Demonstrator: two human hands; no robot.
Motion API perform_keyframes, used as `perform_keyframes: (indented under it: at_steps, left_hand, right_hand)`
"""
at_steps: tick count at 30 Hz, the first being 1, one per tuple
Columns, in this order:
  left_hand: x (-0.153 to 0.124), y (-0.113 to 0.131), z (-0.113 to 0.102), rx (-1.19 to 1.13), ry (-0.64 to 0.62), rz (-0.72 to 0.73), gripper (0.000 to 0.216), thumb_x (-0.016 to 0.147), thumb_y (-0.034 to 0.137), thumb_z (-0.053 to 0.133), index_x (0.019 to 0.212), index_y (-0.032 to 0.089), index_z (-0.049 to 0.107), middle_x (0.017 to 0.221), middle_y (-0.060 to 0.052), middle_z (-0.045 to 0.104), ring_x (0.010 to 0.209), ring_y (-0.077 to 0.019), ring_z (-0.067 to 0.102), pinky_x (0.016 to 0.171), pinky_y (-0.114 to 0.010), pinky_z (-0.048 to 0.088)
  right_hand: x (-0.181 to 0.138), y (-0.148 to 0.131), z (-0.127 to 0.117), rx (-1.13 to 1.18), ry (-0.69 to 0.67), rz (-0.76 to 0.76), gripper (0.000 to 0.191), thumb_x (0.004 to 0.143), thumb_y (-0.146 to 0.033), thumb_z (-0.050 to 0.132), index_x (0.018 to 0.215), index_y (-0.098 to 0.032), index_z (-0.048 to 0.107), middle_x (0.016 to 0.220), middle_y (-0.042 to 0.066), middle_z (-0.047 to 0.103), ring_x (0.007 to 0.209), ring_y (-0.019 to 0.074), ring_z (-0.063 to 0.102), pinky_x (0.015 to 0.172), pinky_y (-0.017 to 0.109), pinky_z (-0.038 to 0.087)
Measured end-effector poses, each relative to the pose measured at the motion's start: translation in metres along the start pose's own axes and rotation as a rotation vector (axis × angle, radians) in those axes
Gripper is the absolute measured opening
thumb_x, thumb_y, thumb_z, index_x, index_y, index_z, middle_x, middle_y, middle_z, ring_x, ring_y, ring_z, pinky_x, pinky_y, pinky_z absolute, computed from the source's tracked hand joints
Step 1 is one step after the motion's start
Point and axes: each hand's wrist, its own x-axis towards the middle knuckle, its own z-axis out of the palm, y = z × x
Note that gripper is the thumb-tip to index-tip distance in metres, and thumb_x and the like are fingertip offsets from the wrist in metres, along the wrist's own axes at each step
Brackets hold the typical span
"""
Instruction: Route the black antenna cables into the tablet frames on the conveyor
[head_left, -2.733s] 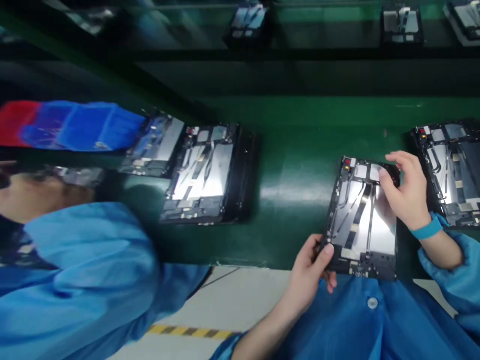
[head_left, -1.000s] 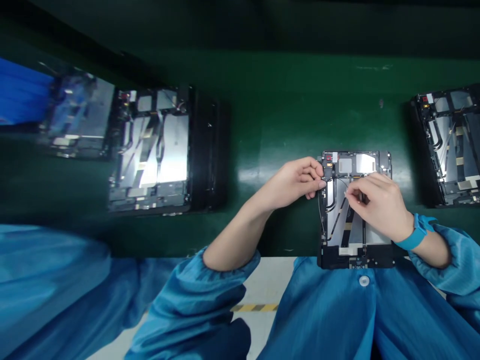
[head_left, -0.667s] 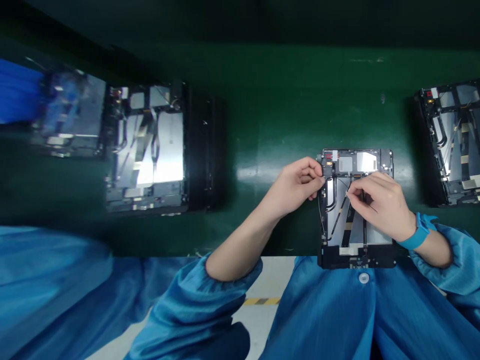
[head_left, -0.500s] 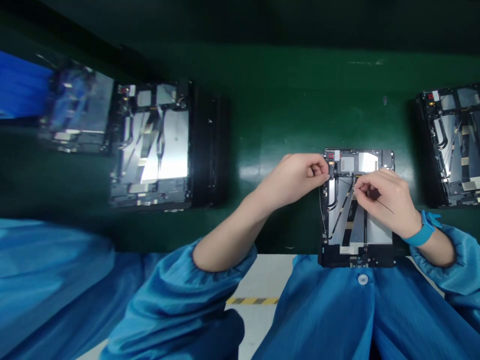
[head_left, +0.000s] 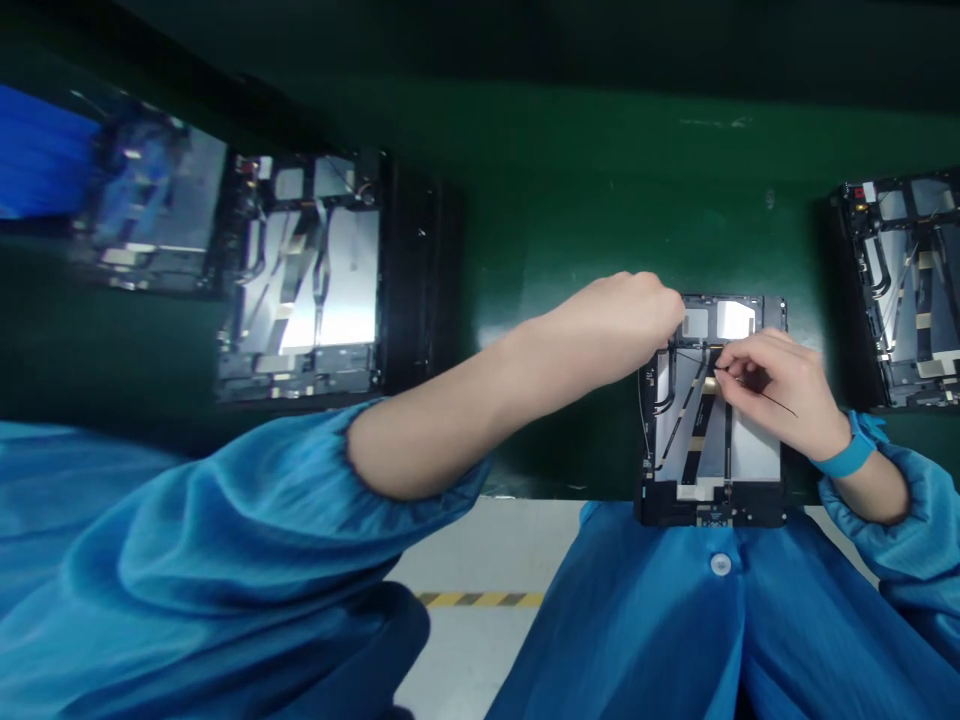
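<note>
An opened tablet (head_left: 754,450) lies in front of me at the table's near edge, its inner side up, with ribbon cables and silver plates showing. My left hand (head_left: 626,320) is closed over the tablet's upper left corner; its fingertips are hidden beneath it. Over the upper middle of the tablet, my right hand (head_left: 787,395) pinches a thin black wire (head_left: 780,405), whose loose end sticks out across the palm. A ribbon cable (head_left: 699,440) runs down the tablet's middle, below the right fingertips.
Another opened tablet (head_left: 337,280) rests on a dark stack at left, with a blurred tablet (head_left: 180,200) beyond it. At right, one more opened tablet (head_left: 900,260) tops a stack. The green table (head_left: 555,220) ends near my lap. A co-worker's blue sleeve (head_left: 45,470) shows at left.
My left hand has moved up and turned over the tablet's upper left corner, its pinch now hidden. My right hand has shifted slightly right, still holding the wire.
</note>
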Motion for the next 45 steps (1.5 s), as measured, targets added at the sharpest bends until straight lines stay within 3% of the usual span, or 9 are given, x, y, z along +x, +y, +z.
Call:
perform_keyframes:
  at_steps: [6, 11, 15, 20, 24, 27, 32, 37, 45]
  left_hand:
    - [-0.017, 0.022, 0.013, -0.008, 0.181, -0.057, 0.008, 0.088, 0.016, 0.06, 0.081, 0.017, 0.065, 0.077, -0.007, 0.066, 0.071, -0.0228, 0.063, 0.068, -0.033, 0.048]
    - [-0.033, 0.067, 0.046, -0.008, 0.253, -0.221, 0.012, 0.091, 0.019, 0.056, 0.098, 0.012, 0.064, 0.091, -0.015, 0.07, 0.081, -0.0293, 0.067, 0.068, -0.037, 0.052]
    - [-0.032, 0.083, 0.066, 0.027, 0.34, -0.266, 0.014, 0.085, 0.009, 0.053, 0.095, 0.014, 0.062, 0.09, -0.015, 0.068, 0.087, -0.0311, 0.067, 0.074, -0.04, 0.054]
    - [-0.037, 0.078, 0.071, -0.128, 0.461, -0.233, 0.016, 0.083, 0.007, 0.052, 0.094, 0.017, 0.058, 0.09, -0.011, 0.067, 0.085, -0.0264, 0.063, 0.077, -0.04, 0.053]
    - [-0.032, 0.073, 0.064, -0.198, 0.607, -0.125, 0.007, 0.093, 0.017, 0.055, 0.097, 0.019, 0.061, 0.103, -0.011, 0.069, 0.1, -0.027, 0.062, 0.087, -0.041, 0.05]
    - [-0.011, 0.067, 0.059, -0.213, 0.562, -0.014, 0.011, 0.097, 0.024, 0.059, 0.099, 0.019, 0.068, 0.111, -0.012, 0.07, 0.108, -0.0291, 0.06, 0.091, -0.043, 0.047]
    - [0.023, 0.053, 0.052, -0.324, 0.388, 0.09, 0.016, 0.097, 0.023, 0.059, 0.092, 0.019, 0.074, 0.099, -0.008, 0.072, 0.099, -0.0258, 0.061, 0.089, -0.04, 0.046]
    - [0.031, 0.047, 0.041, -0.389, 0.275, 0.071, 0.015, 0.093, 0.022, 0.062, 0.089, 0.019, 0.076, 0.095, -0.007, 0.073, 0.094, -0.024, 0.061, 0.089, -0.039, 0.045]
    - [0.04, 0.047, 0.033, -0.419, 0.236, 0.033, 0.012, 0.089, 0.02, 0.068, 0.08, 0.02, 0.076, 0.085, -0.005, 0.071, 0.088, -0.023, 0.063, 0.088, -0.037, 0.046]
  right_hand:
    - [0.004, 0.006, -0.005, -0.168, 0.229, 0.083, 0.01, 0.092, -0.018, 0.063, 0.086, -0.025, 0.067, 0.076, 0.001, 0.071, 0.074, 0.0204, 0.061, 0.074, 0.036, 0.046]
    - [0.008, 0.009, -0.001, -0.333, 0.081, -0.006, 0.019, 0.092, -0.01, 0.056, 0.091, -0.024, 0.07, 0.076, 0.003, 0.07, 0.08, 0.023, 0.059, 0.072, 0.037, 0.038]
    - [-0.004, 0.004, -0.01, -0.259, 0.074, -0.025, 0.015, 0.094, -0.014, 0.06, 0.091, -0.024, 0.07, 0.074, 0.001, 0.07, 0.077, 0.0207, 0.062, 0.071, 0.035, 0.042]
    - [-0.025, 0.009, -0.01, 0.003, 0.247, 0.254, 0.006, 0.091, -0.023, 0.071, 0.086, -0.025, 0.067, 0.08, 0.0, 0.072, 0.077, 0.0186, 0.066, 0.074, 0.034, 0.054]
    - [-0.033, 0.018, -0.001, 0.165, 0.368, 0.429, 0.009, 0.091, -0.029, 0.072, 0.091, -0.024, 0.064, 0.081, -0.001, 0.07, 0.075, 0.016, 0.066, 0.072, 0.031, 0.057]
    - [-0.034, 0.022, 0.003, 0.208, 0.386, 0.455, 0.011, 0.09, -0.03, 0.071, 0.092, -0.024, 0.062, 0.083, -0.002, 0.069, 0.078, 0.0155, 0.068, 0.075, 0.031, 0.058]
    - [-0.033, 0.022, 0.004, 0.22, 0.39, 0.461, 0.011, 0.091, -0.03, 0.069, 0.091, -0.025, 0.059, 0.083, -0.001, 0.068, 0.076, 0.0156, 0.067, 0.075, 0.032, 0.058]
    - [-0.03, 0.02, 0.004, 0.215, 0.396, 0.45, 0.009, 0.091, -0.027, 0.066, 0.088, -0.025, 0.058, 0.079, -0.002, 0.066, 0.072, 0.0151, 0.064, 0.072, 0.031, 0.056]
    - [-0.03, 0.021, 0.003, 0.187, 0.382, 0.461, 0.01, 0.093, -0.027, 0.065, 0.088, -0.025, 0.057, 0.08, -0.002, 0.064, 0.074, 0.0153, 0.064, 0.072, 0.03, 0.056]
